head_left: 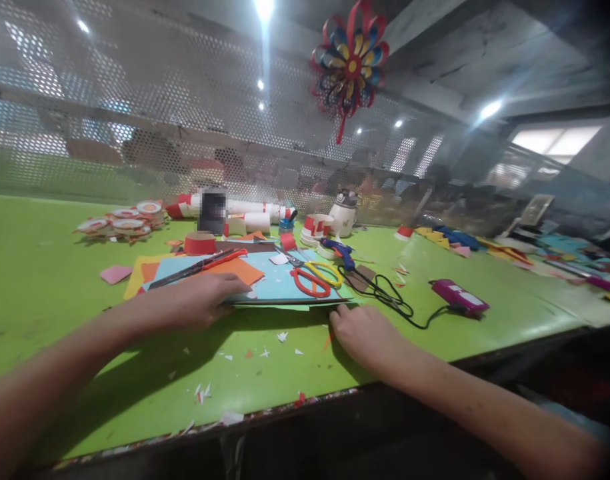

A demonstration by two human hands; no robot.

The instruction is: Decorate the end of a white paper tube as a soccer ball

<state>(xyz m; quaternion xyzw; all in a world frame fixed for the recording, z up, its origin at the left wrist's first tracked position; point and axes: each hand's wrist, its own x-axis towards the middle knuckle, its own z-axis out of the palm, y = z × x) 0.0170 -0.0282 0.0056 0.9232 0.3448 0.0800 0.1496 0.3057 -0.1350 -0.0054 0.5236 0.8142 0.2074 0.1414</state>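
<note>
A stack of coloured paper (269,272) lies on the green table, its near edge slightly raised. My left hand (207,297) grips the stack's near left edge, thumb side over the top. At the near right corner, my right hand (362,331) has its curled fingers against the stack's edge. On the stack rest red-handled scissors (311,283), yellow-handled scissors (325,272), an orange sheet (239,270) and a long dark tool with an orange handle (195,267). A blue glue gun (341,252) sits just behind the right side.
Paper scraps (282,337) dot the green table (149,380) near its front edge. A purple box (459,297) with a black cable is at right. Behind stand red-and-white rolls (257,223), a white bottle (343,215) and stacked paper discs (127,223). A paper flower (353,65) hangs above.
</note>
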